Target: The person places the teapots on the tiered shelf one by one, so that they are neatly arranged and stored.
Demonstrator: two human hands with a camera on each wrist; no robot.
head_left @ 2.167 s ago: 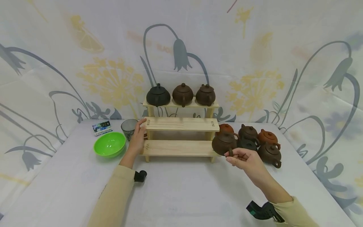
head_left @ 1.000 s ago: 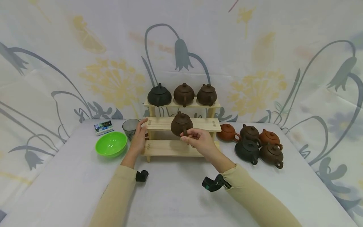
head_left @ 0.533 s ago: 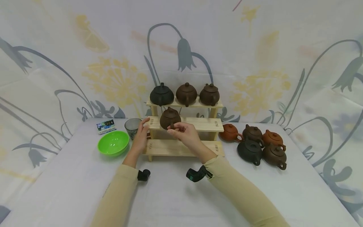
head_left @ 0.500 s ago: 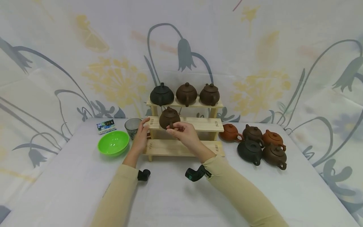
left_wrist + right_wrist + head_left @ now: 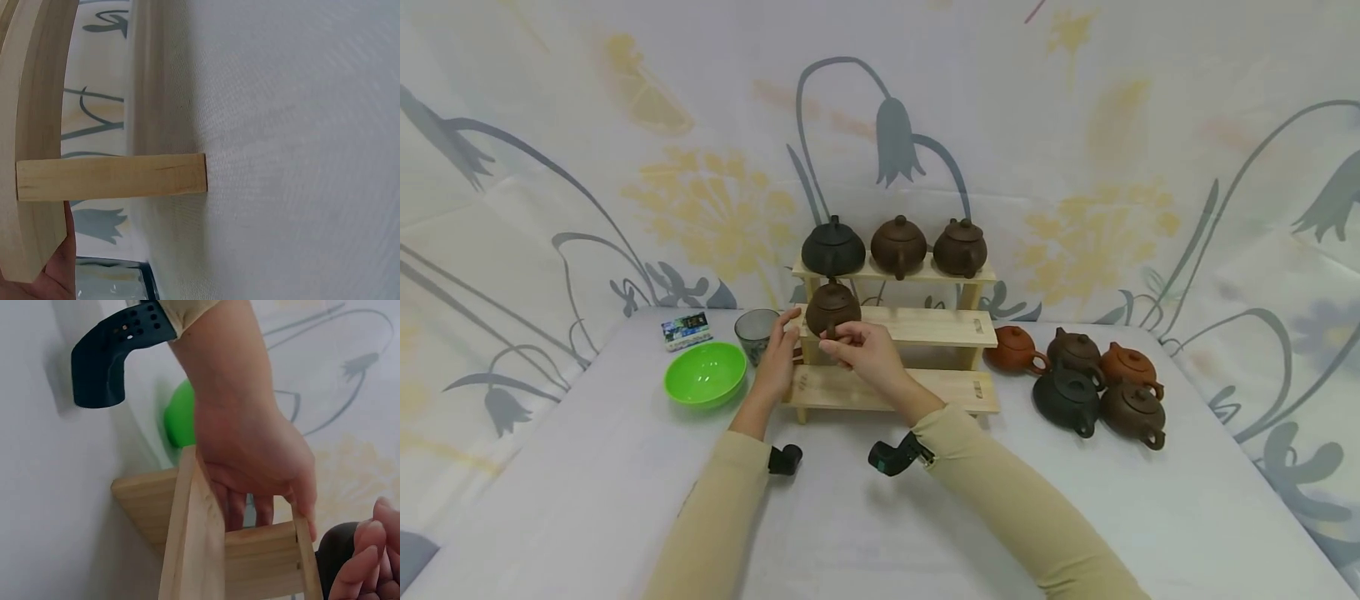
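Observation:
My right hand (image 5: 871, 357) pinches the handle of a small brown clay teapot (image 5: 832, 308). The teapot is upright at the left end of the middle board of a three-tier wooden stand (image 5: 925, 327); whether its base touches the wood I cannot tell. With my left hand (image 5: 777, 357) I grip the stand's left side, and in the right wrist view that hand (image 5: 250, 444) has its fingers around the side. Part of the dark teapot (image 5: 337, 545) shows there beside my right fingertips (image 5: 356, 575). On the top board stand a black teapot (image 5: 833, 250) and two brown teapots (image 5: 898, 243).
Several more teapots cluster right of the stand, among them a black one (image 5: 1066, 398) and an orange one (image 5: 1013, 348). Left of it are a green bowl (image 5: 706, 375), a grey glass (image 5: 752, 329) and a small printed packet (image 5: 687, 331). A patterned cloth hangs behind.
My right hand has carried the brown teapot from beside the right-hand cluster leftward to the left end of the middle board. My left hand has stayed on the stand's side.

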